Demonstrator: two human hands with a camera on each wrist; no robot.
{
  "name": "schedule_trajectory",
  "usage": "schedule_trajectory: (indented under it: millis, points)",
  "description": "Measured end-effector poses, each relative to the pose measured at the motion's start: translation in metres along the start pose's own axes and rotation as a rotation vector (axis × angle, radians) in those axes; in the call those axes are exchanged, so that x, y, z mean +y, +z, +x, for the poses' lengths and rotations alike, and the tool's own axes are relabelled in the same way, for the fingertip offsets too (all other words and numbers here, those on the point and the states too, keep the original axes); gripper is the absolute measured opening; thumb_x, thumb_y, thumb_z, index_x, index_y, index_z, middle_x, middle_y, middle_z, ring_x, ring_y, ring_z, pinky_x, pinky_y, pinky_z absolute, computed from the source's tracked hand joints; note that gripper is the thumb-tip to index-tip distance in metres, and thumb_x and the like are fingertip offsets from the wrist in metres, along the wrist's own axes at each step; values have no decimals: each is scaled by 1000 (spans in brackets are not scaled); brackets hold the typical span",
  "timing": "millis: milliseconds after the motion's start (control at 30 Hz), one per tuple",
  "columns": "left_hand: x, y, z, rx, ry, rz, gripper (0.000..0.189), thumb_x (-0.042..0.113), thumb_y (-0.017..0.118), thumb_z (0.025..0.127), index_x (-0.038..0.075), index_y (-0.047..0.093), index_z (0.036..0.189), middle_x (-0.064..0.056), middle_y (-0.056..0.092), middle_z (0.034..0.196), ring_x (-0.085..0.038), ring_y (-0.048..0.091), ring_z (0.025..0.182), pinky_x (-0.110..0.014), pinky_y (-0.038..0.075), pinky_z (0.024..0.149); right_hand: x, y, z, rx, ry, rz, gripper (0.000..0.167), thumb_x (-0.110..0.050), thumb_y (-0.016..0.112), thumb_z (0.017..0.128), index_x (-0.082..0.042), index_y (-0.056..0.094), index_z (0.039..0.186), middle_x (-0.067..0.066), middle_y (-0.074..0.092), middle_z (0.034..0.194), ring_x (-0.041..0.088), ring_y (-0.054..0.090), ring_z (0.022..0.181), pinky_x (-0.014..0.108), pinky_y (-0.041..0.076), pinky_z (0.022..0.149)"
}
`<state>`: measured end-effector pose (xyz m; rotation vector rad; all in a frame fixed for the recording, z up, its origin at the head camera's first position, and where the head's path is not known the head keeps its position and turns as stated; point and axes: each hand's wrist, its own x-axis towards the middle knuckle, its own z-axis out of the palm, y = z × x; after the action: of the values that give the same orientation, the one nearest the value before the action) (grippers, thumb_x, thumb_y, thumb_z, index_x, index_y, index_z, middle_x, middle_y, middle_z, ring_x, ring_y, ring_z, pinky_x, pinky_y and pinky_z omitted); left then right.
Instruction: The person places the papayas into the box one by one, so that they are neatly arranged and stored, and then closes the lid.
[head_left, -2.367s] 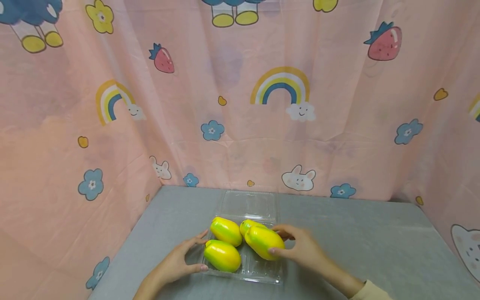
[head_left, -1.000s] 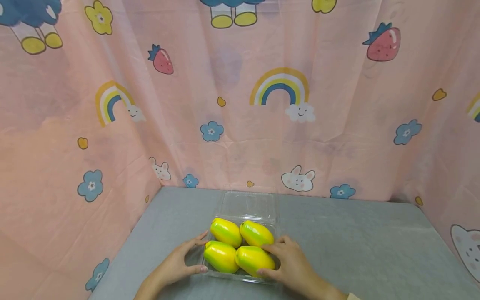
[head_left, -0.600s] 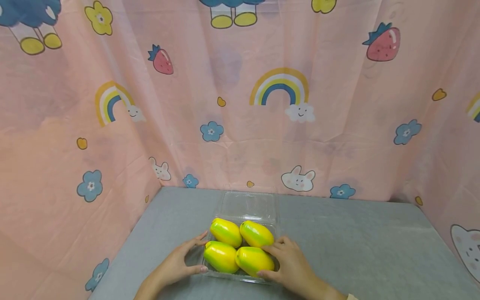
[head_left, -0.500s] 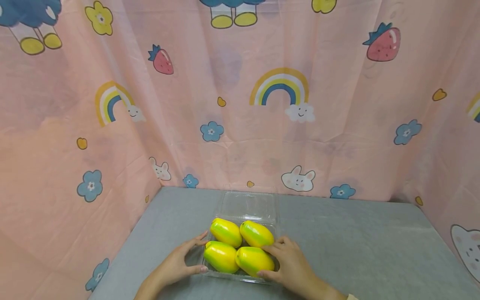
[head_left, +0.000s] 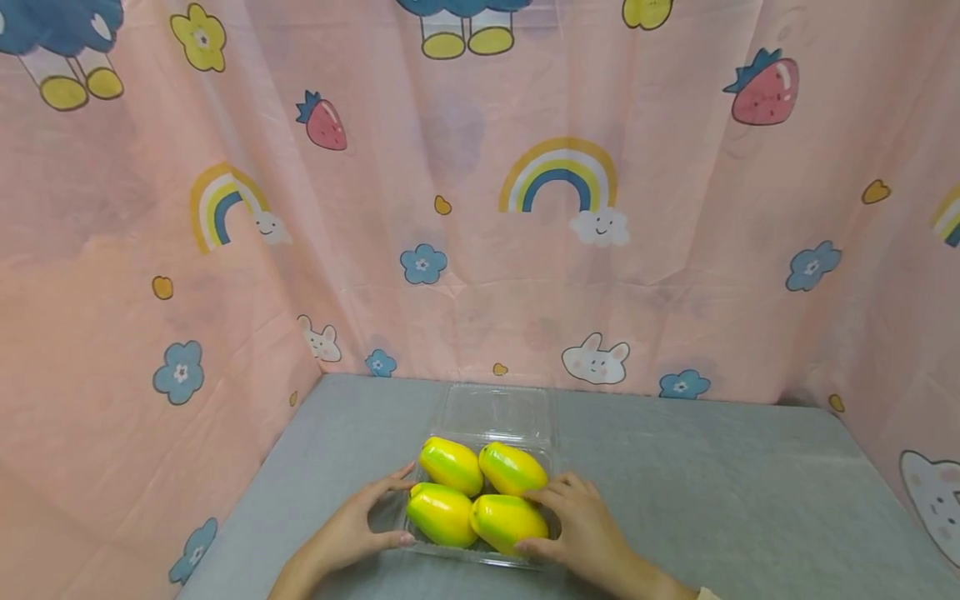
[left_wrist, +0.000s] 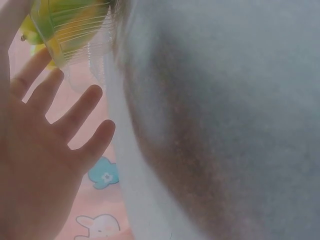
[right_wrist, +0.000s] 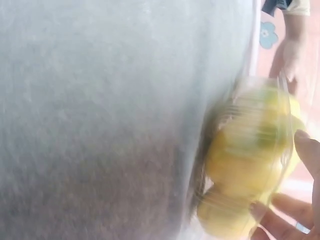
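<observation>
Several yellow-green papayas sit in two rows in a clear plastic box, whose near rim [head_left: 480,557] faces me in the head view. My right hand [head_left: 588,525] grips the front right papaya [head_left: 506,523], thumb on the near side and fingers over its right end. At the box's left side, my left hand [head_left: 352,525] rests with thumb and forefinger spread along the edge, beside the front left papaya [head_left: 442,512]. In the left wrist view its fingers [left_wrist: 82,107] are loosely straight. The right wrist view is blurred, but papayas [right_wrist: 242,160] show through the box wall.
The box's clear lid [head_left: 498,412] lies folded back behind it on the grey tabletop [head_left: 712,483]. A pink curtain [head_left: 480,300] with cartoon prints hangs behind the table and along both sides.
My right hand has lowered its papaya into the front right of the box, down and slightly left. Over the last second both hands have stayed nearly still.
</observation>
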<state>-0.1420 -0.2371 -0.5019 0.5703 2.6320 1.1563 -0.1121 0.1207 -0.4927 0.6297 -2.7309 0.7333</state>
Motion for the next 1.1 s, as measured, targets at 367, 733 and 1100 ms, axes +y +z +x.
schedule_trajectory:
  millis: [367, 733, 1100]
  points:
    - [1, -21, 11, 40, 35, -33, 79, 35, 79, 83, 25, 40, 151, 3, 41, 159, -34, 45, 140, -63, 37, 112, 33, -25, 32, 33, 318, 269, 50, -40, 78, 83, -18, 66, 126, 0, 70, 111, 19, 60, 104, 47, 53, 95]
    - [-14, -49, 75, 115, 122, -86, 58, 28, 63, 97, 9, 42, 148, -15, 62, 135, -34, 60, 121, -58, 46, 106, 98, -31, 73, -11, 378, 434, 68, -46, 67, 91, -19, 44, 149, 13, 63, 125, 26, 60, 107, 42, 54, 93]
    - [-19, -42, 130, -17, -27, -58, 65, 35, 56, 101, 13, 30, 156, -12, 59, 138, -34, 55, 128, -53, 48, 107, 118, -7, 93, -111, 382, 479, 73, -44, 67, 92, -16, 38, 152, 14, 65, 124, 27, 62, 109, 43, 56, 90]
